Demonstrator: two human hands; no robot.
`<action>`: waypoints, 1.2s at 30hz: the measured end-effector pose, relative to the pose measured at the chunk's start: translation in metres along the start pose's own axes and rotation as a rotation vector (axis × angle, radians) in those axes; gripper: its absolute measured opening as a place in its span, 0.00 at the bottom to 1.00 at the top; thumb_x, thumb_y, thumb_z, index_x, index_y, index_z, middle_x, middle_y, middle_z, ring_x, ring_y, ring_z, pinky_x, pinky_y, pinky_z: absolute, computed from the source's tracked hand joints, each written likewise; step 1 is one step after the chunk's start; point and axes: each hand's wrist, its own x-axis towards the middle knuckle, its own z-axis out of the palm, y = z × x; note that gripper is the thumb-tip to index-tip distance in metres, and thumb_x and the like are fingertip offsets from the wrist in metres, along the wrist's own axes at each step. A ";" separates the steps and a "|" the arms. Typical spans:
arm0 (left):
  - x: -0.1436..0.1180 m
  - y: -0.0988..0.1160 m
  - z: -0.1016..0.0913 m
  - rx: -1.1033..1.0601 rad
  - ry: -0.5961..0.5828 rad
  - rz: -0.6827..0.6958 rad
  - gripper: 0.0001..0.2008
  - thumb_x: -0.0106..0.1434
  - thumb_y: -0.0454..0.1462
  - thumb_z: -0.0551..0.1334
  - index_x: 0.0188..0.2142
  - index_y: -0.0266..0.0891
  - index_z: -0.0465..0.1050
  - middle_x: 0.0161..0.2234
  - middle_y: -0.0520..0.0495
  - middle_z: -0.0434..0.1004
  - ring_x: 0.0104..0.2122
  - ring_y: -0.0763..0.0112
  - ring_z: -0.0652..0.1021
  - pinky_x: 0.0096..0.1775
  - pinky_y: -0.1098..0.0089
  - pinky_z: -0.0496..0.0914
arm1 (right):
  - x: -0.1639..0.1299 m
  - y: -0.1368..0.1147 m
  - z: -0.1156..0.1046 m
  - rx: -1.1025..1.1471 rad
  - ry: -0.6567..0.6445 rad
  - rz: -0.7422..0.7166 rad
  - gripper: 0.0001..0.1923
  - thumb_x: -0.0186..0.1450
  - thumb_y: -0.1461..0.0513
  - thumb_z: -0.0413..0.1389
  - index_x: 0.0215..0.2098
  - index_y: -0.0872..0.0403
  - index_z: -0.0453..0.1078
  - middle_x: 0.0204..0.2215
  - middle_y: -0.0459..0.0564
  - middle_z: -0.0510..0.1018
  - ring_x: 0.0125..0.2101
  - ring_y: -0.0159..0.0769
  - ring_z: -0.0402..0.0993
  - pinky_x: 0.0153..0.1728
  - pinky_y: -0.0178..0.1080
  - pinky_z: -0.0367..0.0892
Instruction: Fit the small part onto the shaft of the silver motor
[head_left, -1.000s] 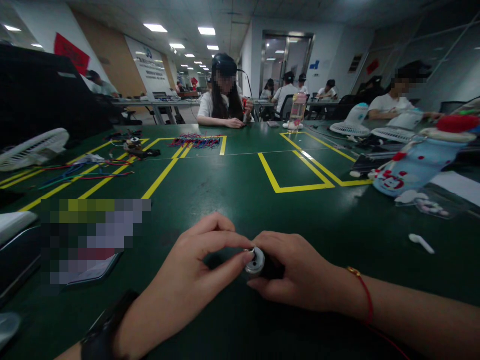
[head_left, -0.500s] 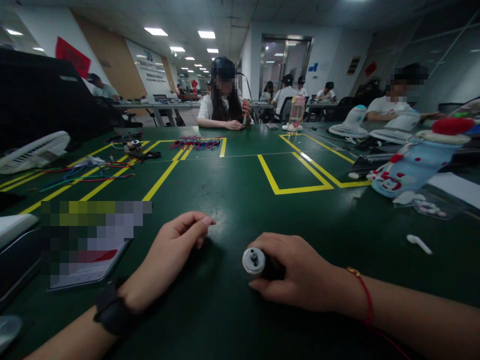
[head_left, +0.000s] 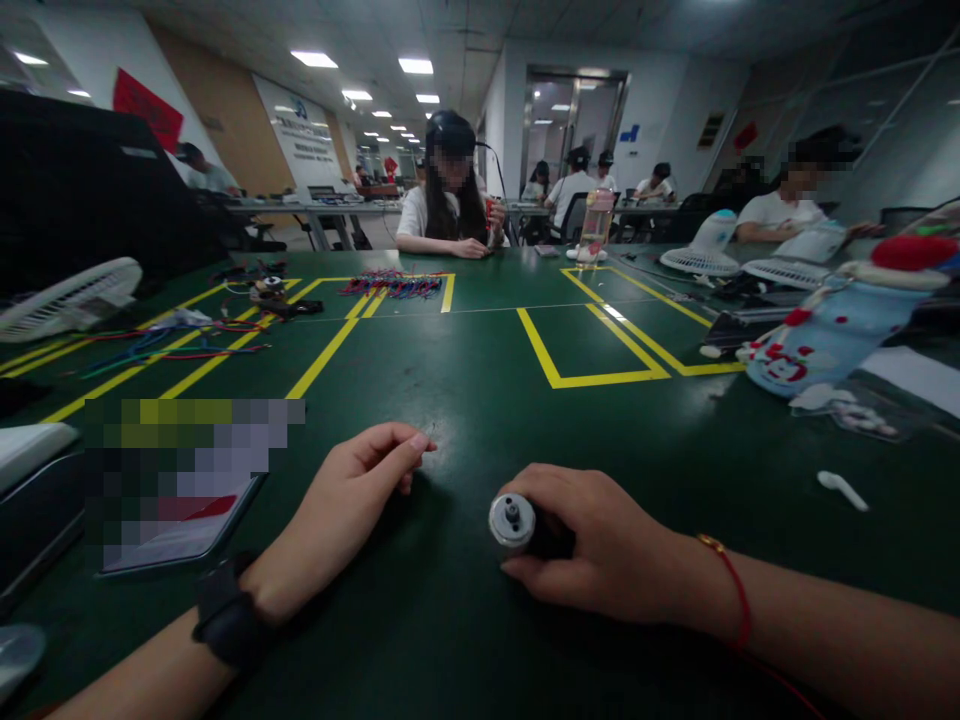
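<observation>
My right hand [head_left: 592, 540] is wrapped round a small cylindrical motor [head_left: 512, 522]. Its silver round end, with a short shaft in the middle and small holes beside it, faces me and to the left; the rest of the body is hidden by my fingers. To the left of it, and apart from it, my left hand [head_left: 360, 490] is closed in a pinch above the green table [head_left: 450, 630]. A tiny dark sliver shows at its fingertips, too small to name.
A phone [head_left: 180, 530] lies left of my left wrist. Loose wires [head_left: 176, 345] and a wire bundle [head_left: 394, 285] lie farther back. At right are a white earbud [head_left: 842, 490], a blue bottle [head_left: 832, 335] and white fans [head_left: 701, 245]. A co-worker [head_left: 450, 200] sits opposite.
Both hands keep nearly the same place and hold. The left fingertips have turned slightly, and the tiny dark sliver now points up. The view has shifted a little.
</observation>
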 end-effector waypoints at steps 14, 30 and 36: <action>-0.026 0.040 0.021 0.309 -0.189 0.546 0.08 0.64 0.37 0.62 0.41 0.51 0.78 0.33 0.51 0.68 0.34 0.69 0.71 0.34 0.71 0.67 | 0.001 0.002 0.005 -0.061 0.005 -0.021 0.12 0.60 0.58 0.60 0.40 0.54 0.68 0.35 0.47 0.74 0.31 0.33 0.67 0.29 0.34 0.59; -0.013 0.015 0.003 0.488 -0.416 0.459 0.05 0.62 0.42 0.64 0.34 0.51 0.81 0.34 0.51 0.67 0.36 0.67 0.71 0.38 0.68 0.63 | 0.000 0.002 0.004 -0.005 0.019 0.007 0.16 0.57 0.61 0.61 0.44 0.53 0.69 0.37 0.46 0.75 0.33 0.34 0.69 0.33 0.35 0.62; -0.011 0.011 0.005 0.489 -0.438 0.462 0.05 0.61 0.43 0.65 0.36 0.52 0.81 0.33 0.51 0.69 0.36 0.67 0.71 0.38 0.69 0.63 | -0.002 0.003 0.003 0.001 0.012 0.001 0.17 0.58 0.60 0.61 0.45 0.53 0.69 0.38 0.48 0.75 0.34 0.35 0.69 0.34 0.36 0.63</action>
